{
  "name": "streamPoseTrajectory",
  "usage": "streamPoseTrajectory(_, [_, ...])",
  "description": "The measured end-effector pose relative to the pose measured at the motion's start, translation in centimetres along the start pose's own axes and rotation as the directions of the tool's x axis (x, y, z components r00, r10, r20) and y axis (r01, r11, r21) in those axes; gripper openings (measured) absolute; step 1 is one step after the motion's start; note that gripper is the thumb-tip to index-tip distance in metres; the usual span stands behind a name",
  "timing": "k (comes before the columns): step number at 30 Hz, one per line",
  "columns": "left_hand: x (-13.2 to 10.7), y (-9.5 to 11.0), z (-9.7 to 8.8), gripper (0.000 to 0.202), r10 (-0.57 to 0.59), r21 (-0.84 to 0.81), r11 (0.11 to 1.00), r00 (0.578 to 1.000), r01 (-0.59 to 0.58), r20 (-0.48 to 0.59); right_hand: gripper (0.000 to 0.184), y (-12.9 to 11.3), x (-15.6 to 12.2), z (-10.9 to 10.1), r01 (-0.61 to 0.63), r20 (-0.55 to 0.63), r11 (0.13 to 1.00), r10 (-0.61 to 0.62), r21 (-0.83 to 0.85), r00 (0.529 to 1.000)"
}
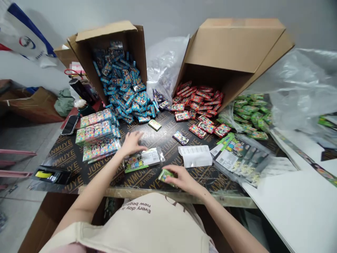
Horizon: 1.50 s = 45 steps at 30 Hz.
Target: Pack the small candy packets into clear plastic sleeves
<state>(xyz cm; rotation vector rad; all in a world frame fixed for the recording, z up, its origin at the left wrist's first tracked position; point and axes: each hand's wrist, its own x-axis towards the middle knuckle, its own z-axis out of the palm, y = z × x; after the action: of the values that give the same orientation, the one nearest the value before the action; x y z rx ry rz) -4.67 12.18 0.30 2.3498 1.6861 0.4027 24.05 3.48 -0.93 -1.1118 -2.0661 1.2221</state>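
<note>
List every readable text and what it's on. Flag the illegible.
"JUNYUAN": tabletop, printed repeatedly.
"MUYE": tabletop.
"PLYWOOD": tabletop.
"Every day is": shirt, upside down.
"new begin": shirt, upside down; ending unclear.
Too small, blurred or cut off: shirt's large letters, hanging bag, green-and-black pouch, small packs, white sheet.

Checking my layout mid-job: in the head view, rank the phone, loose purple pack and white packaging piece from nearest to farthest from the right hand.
From the right hand, gripping a green pack:
1. White packaging piece, just ahead, slightly right.
2. Loose purple pack, farther forward.
3. Phone, far to the left.
</note>
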Motion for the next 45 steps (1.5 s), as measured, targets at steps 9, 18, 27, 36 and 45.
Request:
streamPoseTrajectory(9, [14.3, -4.3, -3.2, 0.057, -0.193, 0.099, 0.967, 0.932, 0.233, -0.308, 0.048, 0.2, 1.6, -4.5, -0.041, -0.593, 0.987, -0.061, -0.157, 0.803])
streamPoseTrajectory(18, [7.2, -2.0, 1.4, 0.037, 0.063, 0.207, 0.978, 0.934, 0.012, -0.352, 0.026, 1.6, 1.4, -3.3, -0.079, -0.406, 0.997, 0.073, 0.002, 0.911])
streamPoseTrajectory(27, [-0.9, 5.2, 0.4, 0.039, 0.599, 0.274, 0.800, 0.687, -0.534, -0.412, 0.096, -1.2, 5.8, -1.9, 0.077, -0.387, 0.997, -0.072, -0.001, 0.919])
streamPoseTrajectory(36, [-3.1, 7.6, 1.2, 0.057, 0.256, -0.317, 0.855, 0.866, -0.410, -0.430, 0.067, -2.1, 5.6, -1.1, 0.194, -0.451, 0.981, -0.170, 0.007, 0.876])
streamPoseTrajectory(45, [-2.0, 10.3, 2.0, 0.057, -0.268, -0.907, -0.153, 0.867, 0.392, 0.420, 0.079, -1.5, 4.1, -1.3, 0.251, -0.401, 0.967, -0.246, -0.040, 0.882])
